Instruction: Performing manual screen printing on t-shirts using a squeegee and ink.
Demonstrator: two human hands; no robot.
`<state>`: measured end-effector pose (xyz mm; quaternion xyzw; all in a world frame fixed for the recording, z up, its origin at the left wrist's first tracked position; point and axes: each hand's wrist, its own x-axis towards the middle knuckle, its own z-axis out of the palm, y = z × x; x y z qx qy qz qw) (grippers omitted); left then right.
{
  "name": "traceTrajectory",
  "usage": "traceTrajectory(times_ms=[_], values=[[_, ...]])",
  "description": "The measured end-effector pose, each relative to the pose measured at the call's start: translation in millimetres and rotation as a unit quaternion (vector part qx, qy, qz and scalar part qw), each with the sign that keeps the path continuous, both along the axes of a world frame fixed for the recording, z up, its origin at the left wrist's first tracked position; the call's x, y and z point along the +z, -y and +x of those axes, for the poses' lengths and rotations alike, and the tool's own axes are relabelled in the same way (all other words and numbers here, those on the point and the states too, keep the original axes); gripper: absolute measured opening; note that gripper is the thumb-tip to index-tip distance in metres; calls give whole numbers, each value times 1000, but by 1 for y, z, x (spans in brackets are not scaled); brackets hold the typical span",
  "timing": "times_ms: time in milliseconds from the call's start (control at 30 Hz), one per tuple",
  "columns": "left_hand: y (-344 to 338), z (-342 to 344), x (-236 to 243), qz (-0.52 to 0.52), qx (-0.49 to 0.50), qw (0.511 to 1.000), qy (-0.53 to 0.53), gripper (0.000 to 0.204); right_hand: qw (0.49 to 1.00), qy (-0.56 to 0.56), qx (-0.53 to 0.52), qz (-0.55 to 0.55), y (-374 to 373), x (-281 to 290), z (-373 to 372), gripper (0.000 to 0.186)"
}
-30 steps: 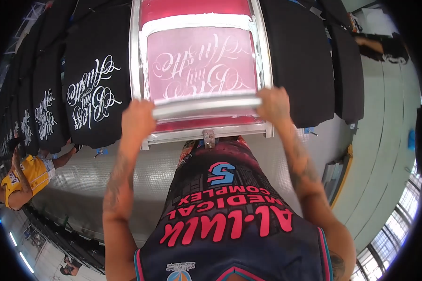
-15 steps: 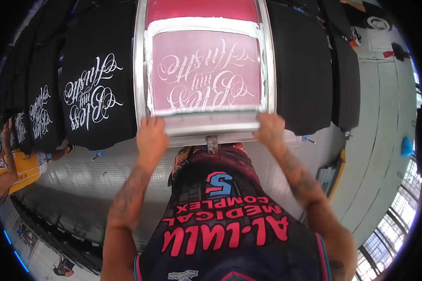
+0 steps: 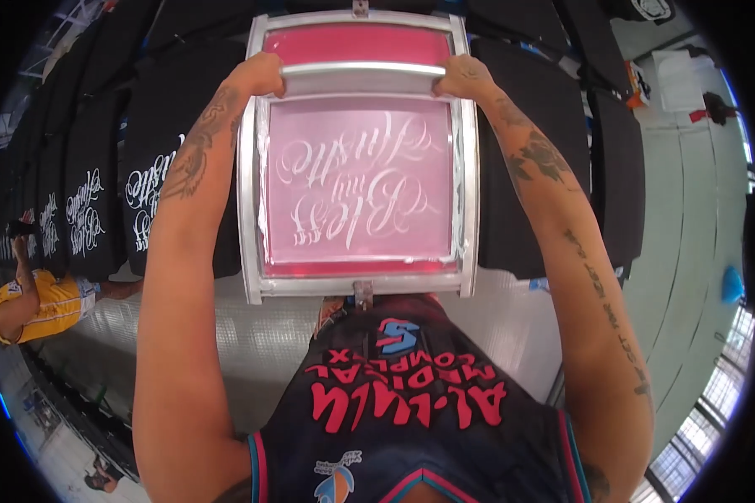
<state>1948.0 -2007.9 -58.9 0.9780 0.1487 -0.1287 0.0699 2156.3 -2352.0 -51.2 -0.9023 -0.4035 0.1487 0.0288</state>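
Both my arms reach out over a screen-printing frame [image 3: 468, 226] with a pale metal border and pink mesh [image 3: 352, 248]. A wide metal squeegee [image 3: 362, 77] lies across the far part of the mesh. My left hand [image 3: 262, 74] is closed round its left end, and my right hand [image 3: 467, 77] grips its right end. Between the squeegee and the near edge, lettering in a flowing script shows in the mesh, upside down from here. White ink [image 3: 263, 189] lines the sides of the mesh. What lies beneath the screen is hidden.
Black shirts with white script prints, one a printed shirt [image 3: 147, 197], line up at left. A plain black shirt [image 3: 512, 168] lies just right of the frame. A person in a yellow top [image 3: 38, 306] stands at far left. A metal clamp [image 3: 362, 293] sits at the frame's near edge.
My hands have pushed the squeegee from the near end of the screen to the far end. The thick white ink around the mesh is now thinner, and my arms are stretched out.
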Motion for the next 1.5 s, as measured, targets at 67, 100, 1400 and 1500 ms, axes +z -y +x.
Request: traceTrajectory(times_ms=[67, 100, 1400, 1500], values=[[-20, 8, 6, -20, -82, 996, -37, 41, 997, -48, 32, 55, 1, 9, 17, 52], [-19, 14, 17, -16, -81, 996, -34, 41, 989, -95, 50, 103, 4, 16, 23, 49], [396, -368, -131, -584, 238, 768, 108, 55, 983, -5, 175, 61, 24, -17, -205, 35], [385, -366, -121, -587, 212, 776, 96, 55, 987, 14, 135, 85, 80, -25, -295, 33]])
